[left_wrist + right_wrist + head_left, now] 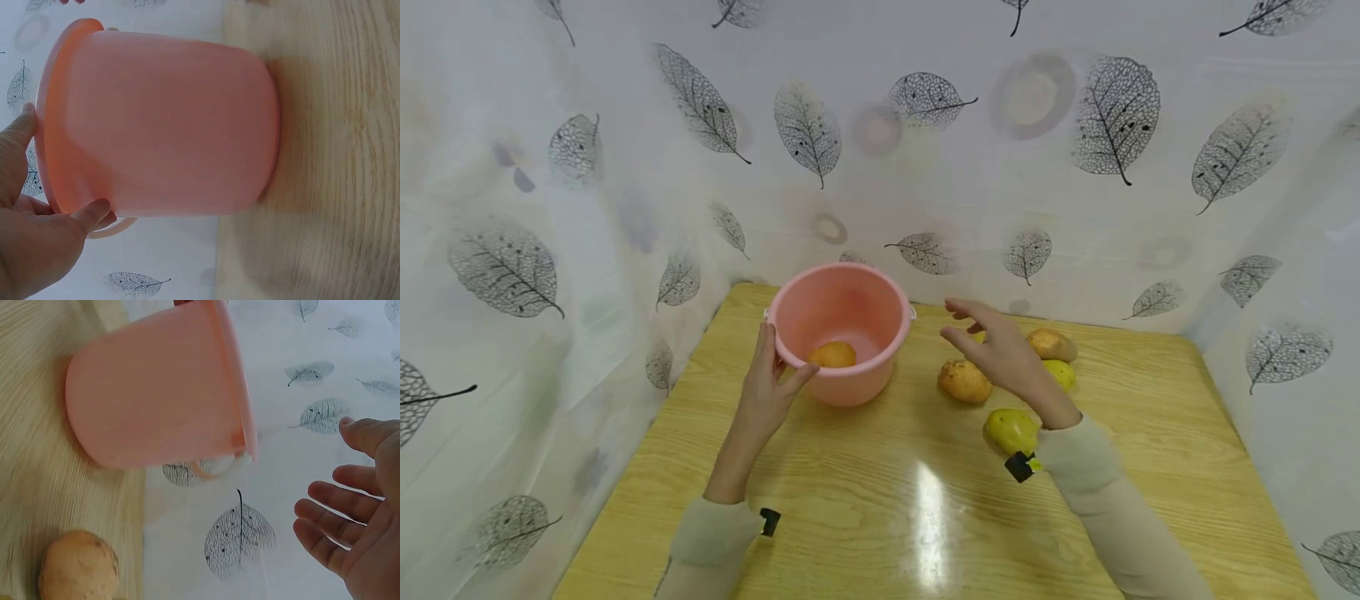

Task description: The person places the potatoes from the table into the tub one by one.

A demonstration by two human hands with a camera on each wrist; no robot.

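Observation:
A pink bucket point(850, 385) stands upright on the wooden table, with one potato point(832, 354) visible inside. At its left front side, my left hand point(763, 387) holds the rim between thumb and fingers; the left wrist view shows fingertips on the outer wall. My right hand point(1003, 354) is in the air right of the bucket, fingers spread and slightly bent, holding nothing. Below and beside that hand lies a brown potato point(965, 382). Nearer to me, a smooth yellow-green fruit point(1011, 431) lies partly beside the right cuff. The right wrist view also shows the bucket point(156, 387).
Behind the right hand lie another brown potato point(1051, 343) and a second yellow-green fruit point(1060, 375); a yellow bit shows between the fingers. Leaf-patterned sheeting point(865, 183) encloses the table point(850, 517) at the back and sides.

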